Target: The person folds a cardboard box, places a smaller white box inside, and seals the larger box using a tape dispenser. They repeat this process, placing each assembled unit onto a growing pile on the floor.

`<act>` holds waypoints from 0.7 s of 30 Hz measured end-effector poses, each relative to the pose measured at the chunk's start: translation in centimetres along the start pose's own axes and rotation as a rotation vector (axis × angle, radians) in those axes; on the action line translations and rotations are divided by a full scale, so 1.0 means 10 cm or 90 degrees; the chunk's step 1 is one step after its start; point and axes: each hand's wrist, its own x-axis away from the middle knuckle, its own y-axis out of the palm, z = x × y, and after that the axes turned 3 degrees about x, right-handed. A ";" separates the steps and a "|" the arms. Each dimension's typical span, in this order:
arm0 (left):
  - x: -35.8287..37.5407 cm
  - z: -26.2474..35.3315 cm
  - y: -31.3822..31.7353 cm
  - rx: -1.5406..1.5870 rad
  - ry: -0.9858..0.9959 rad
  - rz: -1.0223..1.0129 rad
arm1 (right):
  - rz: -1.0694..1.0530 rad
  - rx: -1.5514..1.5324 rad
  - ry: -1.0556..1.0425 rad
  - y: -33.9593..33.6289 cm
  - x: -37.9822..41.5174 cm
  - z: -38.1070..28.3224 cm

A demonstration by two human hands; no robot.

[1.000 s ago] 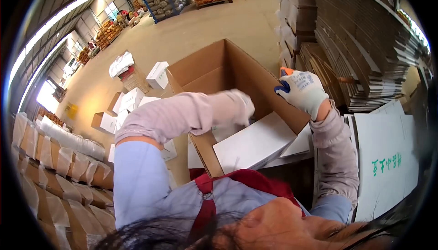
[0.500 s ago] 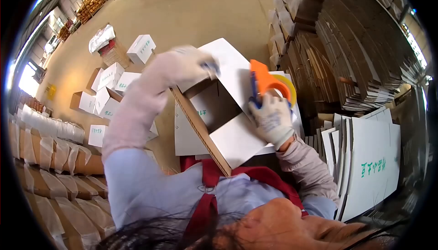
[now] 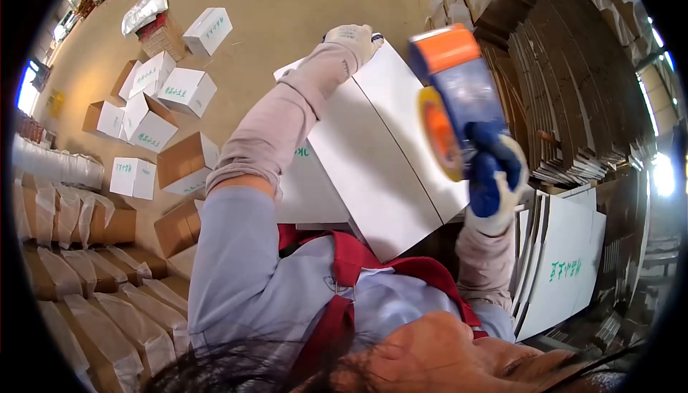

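Note:
A white cardboard carton (image 3: 387, 156) lies in front of me with its top flaps folded together, a seam running along its length. My left hand (image 3: 351, 40), in a white and blue work glove, grips the carton's far end with curled fingers. On the right, my gloved right hand (image 3: 494, 178) is wrapped around the handle of a blue and orange tape dispenser (image 3: 462, 84). A yellow-edged roll of tape (image 3: 438, 131) sits on the dispenser. The dispenser is raised beside the carton and overlaps its right side in this view.
Another white cardboard surface (image 3: 304, 192) lies under the carton. Several white boxes (image 3: 154, 124) are scattered on the floor at left. Flat cartons (image 3: 573, 257) stand at right, below tall cardboard stacks (image 3: 566, 84). Plastic-draped brown boxes (image 3: 93, 271) line the lower left.
The carton's open top is now covered by its flaps. My left hand has moved to the carton's far end. My right hand has lifted and turned the tape dispenser, moving right.

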 end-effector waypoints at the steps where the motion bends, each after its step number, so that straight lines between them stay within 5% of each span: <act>1: 0.00 -0.03 -0.08 -0.012 0.025 -0.018 | -0.087 0.154 -0.038 0.07 0.05 0.16; 3: 0.02 -0.16 -0.09 0.024 0.033 0.015 | -0.183 0.312 -0.075 0.12 0.10 0.37; 4: 0.05 -0.24 -0.09 0.059 0.039 0.049 | -0.173 0.136 0.053 0.11 0.11 0.41; 5: 0.06 -0.43 0.01 0.130 0.152 0.259 | -0.170 -0.041 0.175 0.08 0.05 0.46; 6: 0.23 -0.49 -0.10 0.127 0.141 0.262 | -0.174 -0.075 0.181 0.08 0.06 0.50; 8: 0.53 -0.43 -0.37 0.633 0.074 0.056 | -0.136 -0.057 0.216 0.11 0.00 0.43; 10: 0.68 -0.51 -0.47 0.903 -0.083 -0.503 | -0.133 -0.065 0.217 0.09 0.01 0.46; 11: 0.88 -0.35 -0.51 1.008 -0.264 -0.437 | -0.148 -0.059 0.203 0.07 0.02 0.47; 12: 1.04 -0.34 -0.51 0.834 -0.004 -0.407 | -0.161 -0.053 0.191 0.06 0.03 0.49; 16: 1.11 -0.18 -0.59 0.769 0.073 -0.372 | -0.197 -0.057 0.208 0.03 0.03 0.42; 20: 1.30 -0.08 -0.28 1.070 -0.125 -0.336 | -0.171 -0.082 0.219 0.00 0.03 0.50; 21: 1.29 -0.08 -0.19 1.304 -0.067 -0.411 | -0.172 -0.086 0.217 -0.01 0.00 0.51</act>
